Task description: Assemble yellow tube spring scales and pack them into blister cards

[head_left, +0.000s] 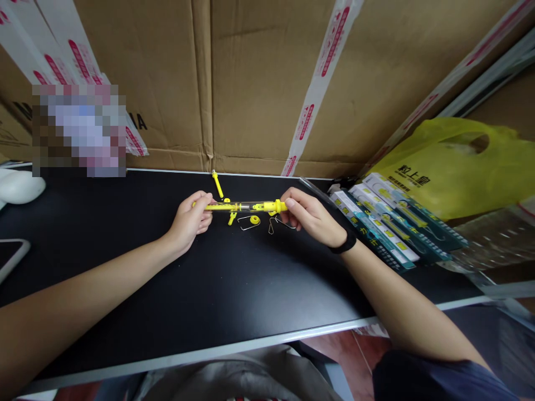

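Observation:
A clear plastic tube (pixel 253 206) with yellow parts and a metal piece inside lies level between my hands, just above the black table. At its left end, my left hand (pixel 190 219) has its fingers closed around the yellow rod part. My right hand (pixel 308 216) pinches the yellow collared end (pixel 281 206) on the right. Behind the tube lies a yellow peg with a metal tip (pixel 217 184). Below it are a small yellow piece (pixel 232 218), a yellow ring (pixel 254 220) and bent wire pieces (pixel 271 227), partly hidden by the tube and my right fingers.
Teal and white printed boxes (pixel 384 228) lie at the right, beside a yellow plastic bag (pixel 455 167). A large taped cardboard box (pixel 259 83) stands along the table's back edge. On the left are a white rounded object (pixel 25 186) and part of a phone-like device (pixel 12 256).

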### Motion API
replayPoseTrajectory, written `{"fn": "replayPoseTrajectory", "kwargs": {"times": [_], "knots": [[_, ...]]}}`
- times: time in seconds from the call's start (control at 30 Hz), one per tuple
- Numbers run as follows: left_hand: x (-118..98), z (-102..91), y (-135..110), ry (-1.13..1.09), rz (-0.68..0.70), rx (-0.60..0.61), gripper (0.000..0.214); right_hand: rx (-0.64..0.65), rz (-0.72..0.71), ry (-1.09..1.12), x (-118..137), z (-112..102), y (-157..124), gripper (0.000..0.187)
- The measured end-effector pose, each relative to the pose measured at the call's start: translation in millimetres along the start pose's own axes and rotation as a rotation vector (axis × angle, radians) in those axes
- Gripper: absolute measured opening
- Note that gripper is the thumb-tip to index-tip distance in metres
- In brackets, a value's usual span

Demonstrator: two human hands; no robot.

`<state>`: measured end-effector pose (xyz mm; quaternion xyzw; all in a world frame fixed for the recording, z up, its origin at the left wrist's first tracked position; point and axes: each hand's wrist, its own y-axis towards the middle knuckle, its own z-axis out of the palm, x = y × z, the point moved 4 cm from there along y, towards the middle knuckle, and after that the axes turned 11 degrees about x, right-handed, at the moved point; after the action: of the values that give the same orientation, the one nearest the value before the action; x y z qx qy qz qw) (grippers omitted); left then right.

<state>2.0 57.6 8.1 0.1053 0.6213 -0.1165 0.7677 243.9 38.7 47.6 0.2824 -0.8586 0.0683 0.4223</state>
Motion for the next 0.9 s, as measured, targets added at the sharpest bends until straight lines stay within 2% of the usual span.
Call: {"fn": "replayPoseTrajectory", "kwargs": {"times": [0.13,0.33,0.6,0.9], "knots": [[0,-0.6,0,0.003,-0.003,-0.002,0.02,0.012,-0.052,0.029,2,1,0,0.027],[1,-0.4,0,-0.002,-0.002,0.002,0.02,0.022,0.002,-0.033,0,2,1,0.04],[1,-1.3,1,-0.004,-0.002,0.003,0.02,0.022,0.011,-0.003,-3,3,0,0.04],[1,-1.9,1,0.006,0.003,0.01,0.021,0.019,0.076,0.083,-7,10,4,0.051]]}}
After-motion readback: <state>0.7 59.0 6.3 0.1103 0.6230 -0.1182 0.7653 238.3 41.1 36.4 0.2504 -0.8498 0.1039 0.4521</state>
